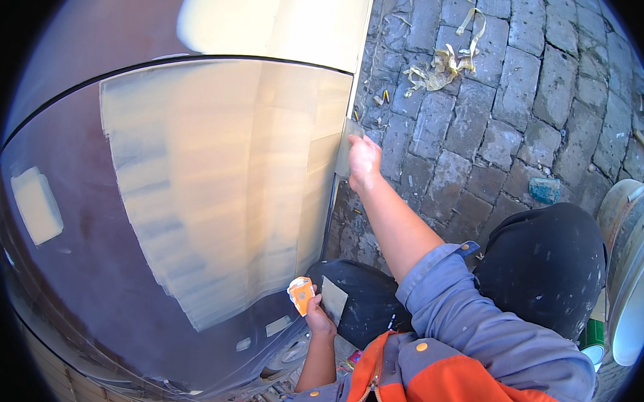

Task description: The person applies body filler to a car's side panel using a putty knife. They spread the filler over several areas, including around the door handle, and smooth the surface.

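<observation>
My right hand (pixel 363 160) grips a flat grey piece (pixel 344 148), apparently a spreader or sheet, against the right edge of a dark vehicle panel (pixel 60 276) with a broad beige filler patch (pixel 201 160). Lower down, my left hand (pixel 319 317) holds a small orange piece (pixel 300 298) smeared with white, upright near the panel's bottom. A pale square piece (pixel 332 302) lies on my dark-trousered knee behind it. Smaller filler patches (pixel 36 203) mark the panel's left.
Grey brick paving (pixel 455 120) lies right of the panel, with crumpled masking tape (pixel 443 70), scattered scraps and a teal block (pixel 544 189). Pale buckets (pixel 630 301) and a green can (pixel 593 338) stand by my right knee. My legs fill the lower right.
</observation>
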Tool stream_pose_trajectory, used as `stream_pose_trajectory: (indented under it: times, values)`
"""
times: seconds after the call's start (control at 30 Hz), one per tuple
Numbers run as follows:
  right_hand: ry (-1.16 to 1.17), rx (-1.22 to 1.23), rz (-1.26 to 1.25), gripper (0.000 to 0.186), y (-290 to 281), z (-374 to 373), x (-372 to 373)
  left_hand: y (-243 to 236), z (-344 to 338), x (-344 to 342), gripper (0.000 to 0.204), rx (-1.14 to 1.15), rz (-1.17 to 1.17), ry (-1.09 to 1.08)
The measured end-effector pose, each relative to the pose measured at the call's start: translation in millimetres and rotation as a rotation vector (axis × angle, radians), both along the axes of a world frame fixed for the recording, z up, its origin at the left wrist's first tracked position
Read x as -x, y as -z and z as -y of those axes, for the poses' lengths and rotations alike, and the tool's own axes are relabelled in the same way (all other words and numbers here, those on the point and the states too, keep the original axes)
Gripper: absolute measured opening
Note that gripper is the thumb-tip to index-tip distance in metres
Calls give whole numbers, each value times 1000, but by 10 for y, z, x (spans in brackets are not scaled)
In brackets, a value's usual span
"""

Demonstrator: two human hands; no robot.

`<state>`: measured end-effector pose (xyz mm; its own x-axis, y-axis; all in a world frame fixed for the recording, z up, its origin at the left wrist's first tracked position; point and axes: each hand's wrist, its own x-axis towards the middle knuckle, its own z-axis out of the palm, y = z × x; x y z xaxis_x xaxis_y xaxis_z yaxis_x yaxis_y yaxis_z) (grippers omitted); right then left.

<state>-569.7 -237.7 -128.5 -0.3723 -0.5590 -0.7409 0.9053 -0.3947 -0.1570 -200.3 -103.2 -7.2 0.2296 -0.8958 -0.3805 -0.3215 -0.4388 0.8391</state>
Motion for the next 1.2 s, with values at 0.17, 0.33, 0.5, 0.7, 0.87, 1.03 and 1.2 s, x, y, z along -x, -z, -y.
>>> stream_pose_trajectory:
  times: [0.17,0.33,0.5,0.7,0.87,1.03,1.2]
  values:
    - [17,-22,-6,36,-181,-34,77,2,7,0,49,2,1,12]
    - [35,-70,-7,42,-365,-8,4,-49,-44,114,49,-18,23,18]
    - [-21,-17,-30,43,-561,19,-140,-35,-44,71,50,-10,18,12]
    - [-33,-72,-159,49,-927,58,-179,-60,3,200,50,6,2,22]
    - [-102,-138,-260,41,-1241,-90,-193,-33,-3,101,50,-23,-18,19]
    - [45,-231,-269,29,-689,-79,16,-20,48,44,51,-15,62,75]
    - [38,-76,-101,37,5,-110,288,-68,-10,178,47,-6,-8,11]
